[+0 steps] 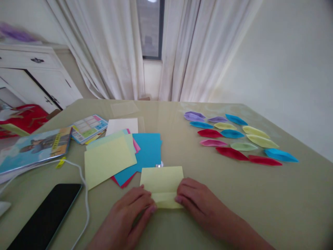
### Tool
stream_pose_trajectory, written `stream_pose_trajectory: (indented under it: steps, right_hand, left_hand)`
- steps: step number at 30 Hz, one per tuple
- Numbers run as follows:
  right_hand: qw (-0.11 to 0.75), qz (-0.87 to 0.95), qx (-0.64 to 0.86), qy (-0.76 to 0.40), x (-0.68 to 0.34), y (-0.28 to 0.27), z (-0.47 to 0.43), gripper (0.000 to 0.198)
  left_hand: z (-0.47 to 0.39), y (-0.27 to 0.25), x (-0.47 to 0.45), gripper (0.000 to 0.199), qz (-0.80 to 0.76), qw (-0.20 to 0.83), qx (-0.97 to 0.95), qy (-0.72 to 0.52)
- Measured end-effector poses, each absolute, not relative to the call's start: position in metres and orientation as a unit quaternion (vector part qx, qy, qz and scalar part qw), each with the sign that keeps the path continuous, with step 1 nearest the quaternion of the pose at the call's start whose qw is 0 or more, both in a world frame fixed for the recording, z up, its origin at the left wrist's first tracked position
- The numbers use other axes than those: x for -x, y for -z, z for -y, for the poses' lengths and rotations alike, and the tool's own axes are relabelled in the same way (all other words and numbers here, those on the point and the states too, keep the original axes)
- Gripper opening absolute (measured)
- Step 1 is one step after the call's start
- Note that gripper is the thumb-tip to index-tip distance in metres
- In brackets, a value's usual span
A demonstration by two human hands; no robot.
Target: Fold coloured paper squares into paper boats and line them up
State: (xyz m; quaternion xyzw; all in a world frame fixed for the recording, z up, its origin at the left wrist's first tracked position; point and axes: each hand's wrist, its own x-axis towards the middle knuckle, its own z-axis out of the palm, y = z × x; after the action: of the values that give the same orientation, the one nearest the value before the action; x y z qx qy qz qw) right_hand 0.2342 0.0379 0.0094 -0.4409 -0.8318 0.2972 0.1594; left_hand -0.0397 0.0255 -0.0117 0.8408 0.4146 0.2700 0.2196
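A pale yellow sheet of paper lies on the table before me, with a crease across it and its near strip folded. At its lower left corner my left hand pinches the edge between thumb and fingers. My right hand grips the right side, fingers curled and thumb along the fold. Just beyond the sheet is a loose stack of coloured paper, with a yellow sheet on top and a blue sheet showing beneath. Several folded paper boats, among them a red one, sit in rows at the right.
A black phone lies at the near left, a white cable curving beside it. Behind are a picture book and a colourful packet. The table ends near the curtains; a white cabinet stands at left.
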Motion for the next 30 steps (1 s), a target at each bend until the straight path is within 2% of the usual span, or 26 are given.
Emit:
stream_pose_trajectory:
  steps: [6, 12, 18, 25, 27, 30]
  right_hand:
    - [0.182, 0.824, 0.464, -0.271, -0.230, -0.007, -0.038, 0.042]
    - [0.194, 0.803, 0.501, -0.258, -0.228, -0.007, -0.039, 0.028]
    - [0.204, 0.796, 0.511, -0.252, -0.229, -0.006, -0.038, 0.019]
    - [0.226, 0.803, 0.500, -0.231, -0.232, -0.005, -0.035, 0.014]
    - [0.230, 0.801, 0.501, -0.233, -0.232, -0.005, -0.035, 0.013]
    - [0.235, 0.800, 0.501, -0.230, -0.232, -0.004, -0.035, 0.013]
  left_hand:
    - [-0.021, 0.017, 0.040, 0.025, -0.484, 0.237, -0.793, -0.284]
    - [-0.025, 0.011, 0.039, 0.023, -0.467, 0.212, -0.809, -0.287]
    - [-0.026, 0.015, 0.039, 0.022, -0.449, 0.113, -0.849, -0.256]
    - [-0.026, 0.013, 0.043, 0.020, -0.448, 0.132, -0.858, -0.213]
    - [-0.025, 0.011, 0.045, 0.023, -0.444, 0.114, -0.863, -0.212]
    - [-0.022, 0.008, 0.043, 0.037, -0.436, 0.060, -0.874, -0.205]
